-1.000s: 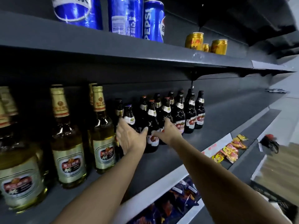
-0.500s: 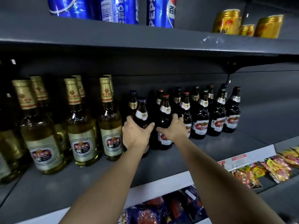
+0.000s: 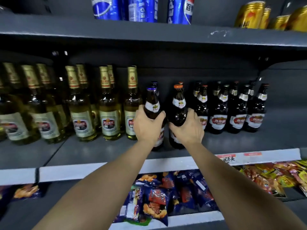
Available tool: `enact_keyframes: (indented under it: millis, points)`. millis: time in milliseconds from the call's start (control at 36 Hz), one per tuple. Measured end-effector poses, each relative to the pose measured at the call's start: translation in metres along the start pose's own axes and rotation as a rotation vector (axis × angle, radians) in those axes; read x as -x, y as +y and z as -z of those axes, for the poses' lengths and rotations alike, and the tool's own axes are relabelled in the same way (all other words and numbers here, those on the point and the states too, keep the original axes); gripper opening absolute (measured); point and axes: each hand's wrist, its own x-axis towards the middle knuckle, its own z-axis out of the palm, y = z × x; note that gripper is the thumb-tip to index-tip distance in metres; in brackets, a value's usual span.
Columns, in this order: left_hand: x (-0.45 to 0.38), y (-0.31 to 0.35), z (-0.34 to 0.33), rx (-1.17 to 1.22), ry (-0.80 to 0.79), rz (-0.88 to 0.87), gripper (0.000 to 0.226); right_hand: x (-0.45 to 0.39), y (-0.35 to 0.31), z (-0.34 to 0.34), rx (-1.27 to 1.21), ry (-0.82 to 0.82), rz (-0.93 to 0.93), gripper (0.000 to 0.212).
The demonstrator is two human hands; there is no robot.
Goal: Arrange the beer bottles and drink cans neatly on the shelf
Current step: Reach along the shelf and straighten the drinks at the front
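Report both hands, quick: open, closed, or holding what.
Left hand: closed around the purple-capped brown beer bottle.
Right hand: closed around the orange-capped brown beer bottle.

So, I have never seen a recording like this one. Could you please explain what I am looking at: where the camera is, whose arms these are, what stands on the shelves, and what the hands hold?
There is no machine here. A person wears one camera on the head, so you see their own two arms reaching forward.

The left hand grips a brown bottle with a dark cap. The right hand grips a brown bottle with an orange cap. Both bottles are on the middle shelf.

To their left stand pale beer bottles with gold necks; to their right, more dark bottles. The shelf above carries blue Pepsi cans and gold cans. Below lie snack packets.
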Motion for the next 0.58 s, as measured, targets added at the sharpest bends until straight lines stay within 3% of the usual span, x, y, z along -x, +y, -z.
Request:
enact_keyframes:
  millis: [278, 583]
  points:
    - [-0.01, -0.018, 0.134, 0.002, 0.215, 0.102, 0.025, 0.062, -0.106, -0.019, -0.046, -0.054, 0.226, 0.086]
    - [-0.022, -0.072, 0.376, -0.093, 0.397, 0.151, 0.025, 0.176, -0.299, -0.103, -0.227, -0.176, 0.245, 0.073]
